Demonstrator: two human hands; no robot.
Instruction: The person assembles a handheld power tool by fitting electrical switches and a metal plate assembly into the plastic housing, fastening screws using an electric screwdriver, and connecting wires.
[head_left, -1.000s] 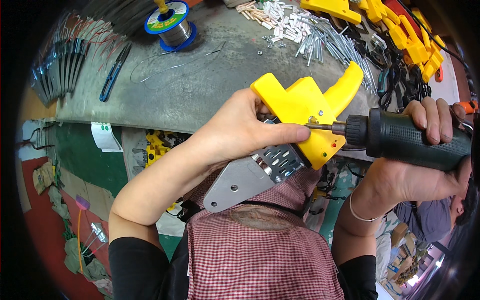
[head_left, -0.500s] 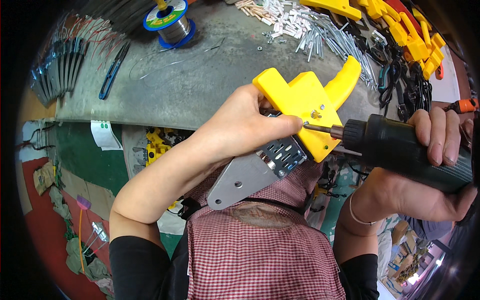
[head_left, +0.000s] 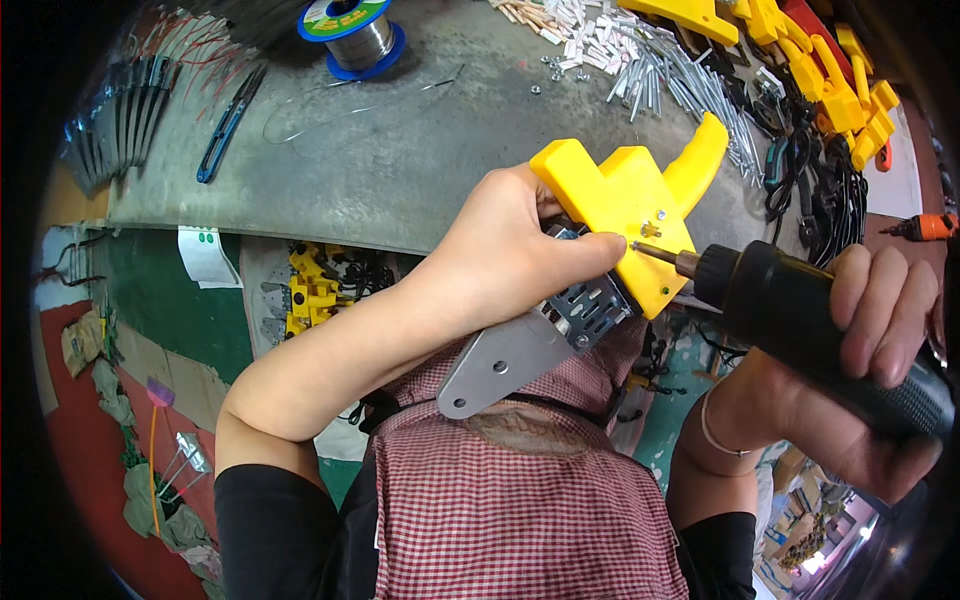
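Observation:
My left hand (head_left: pixel 535 245) is closed round a yellow plastic housing (head_left: pixel 655 205) with a curved handle, its thumb lying along the front face. A slotted dark metal box (head_left: pixel 590 305) and a flat grey metal plate (head_left: pixel 500 365) with holes are joined to the housing below. In my right hand (head_left: pixel 870 340) is a black electric screwdriver (head_left: pixel 790 300), gripped round its body. Its bit (head_left: pixel 655 254) meets the housing's face just beside my left thumb tip, where a small screw seems to sit. The fingers of my left hand behind the housing are hidden.
On the grey worktable (head_left: pixel 330 190) lie a solder spool (head_left: pixel 350 40), a blue cutter knife (head_left: pixel 230 125), long bolts (head_left: pixel 690 80) and white sleeves (head_left: pixel 590 35). More yellow housings (head_left: pixel 840 90) and black cables (head_left: pixel 820 190) crowd the right. Grey metal blades (head_left: pixel 120 120) with red wires stand left.
The yellow housing and my left hand have shifted slightly right. The screwdriver has tilted, its rear end lower, with the bit still at the housing's face.

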